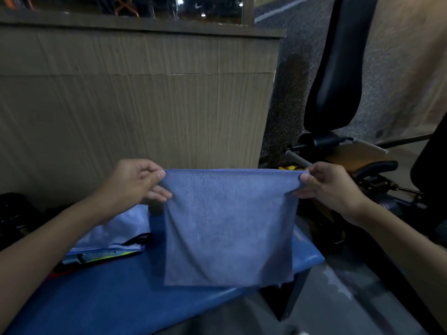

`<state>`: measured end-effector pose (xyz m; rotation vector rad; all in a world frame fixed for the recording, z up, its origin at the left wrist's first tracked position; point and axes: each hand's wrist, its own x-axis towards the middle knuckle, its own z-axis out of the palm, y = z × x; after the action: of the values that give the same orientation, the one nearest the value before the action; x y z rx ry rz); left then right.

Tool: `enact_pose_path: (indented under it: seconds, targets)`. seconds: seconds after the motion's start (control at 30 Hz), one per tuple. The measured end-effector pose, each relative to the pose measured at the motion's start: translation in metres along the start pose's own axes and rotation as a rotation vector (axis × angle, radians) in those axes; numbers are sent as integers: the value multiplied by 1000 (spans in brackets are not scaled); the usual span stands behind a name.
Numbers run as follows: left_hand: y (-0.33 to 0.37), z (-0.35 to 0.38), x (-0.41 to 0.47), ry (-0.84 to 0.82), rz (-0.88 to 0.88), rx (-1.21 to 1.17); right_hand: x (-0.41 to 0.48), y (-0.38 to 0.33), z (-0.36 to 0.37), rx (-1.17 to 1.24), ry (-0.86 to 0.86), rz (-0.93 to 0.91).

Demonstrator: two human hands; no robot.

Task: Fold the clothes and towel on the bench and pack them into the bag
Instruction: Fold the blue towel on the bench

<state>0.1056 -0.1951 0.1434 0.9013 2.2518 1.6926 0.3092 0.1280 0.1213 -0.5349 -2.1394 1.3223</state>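
The thin blue cloth towel [229,226] hangs in the middle of the frame, stretched flat between two hands above the blue padded worktop [108,293]. The left hand [137,182] pinches its upper left corner and the right hand [331,187] its upper right corner, each grip closed on the hem between thumb and fingers.

The risks, as I judge them: the cloth looks light and slippery, so a loosened pinch on either side would let that corner drop and spoil the fold. Its lower right corner hangs at the worktop's right edge, so laying it down off-centre could let part of it slide off toward the floor. Uneven tension would give a skewed crease.

As for containers, no open bag is plainly visible. A dark bulky shape [14,213] at the left edge may be the bag, but its contents are hidden. At lower left a pale folded garment [113,228] lies on a flat item with a black strap [104,253]; whether that is a pouch I cannot tell
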Motion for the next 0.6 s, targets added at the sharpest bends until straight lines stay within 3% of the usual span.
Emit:
enact_pose_path:
  seconds: [0.2, 0.3, 0.43, 0.6]
  targets:
    - [-2, -2, 41, 59, 173, -80, 37, -7, 4, -66, 105, -188]
    - [-8, 0, 29, 25, 183, -72, 27, -3, 4, -161, 60, -276]
    - [-57, 14, -13, -72, 51, -60, -12, 47, 3, -220, -102, -213]
    - [-148, 38, -81, -230, -220, 22, -82, 129, 19, -293, -291, 18]
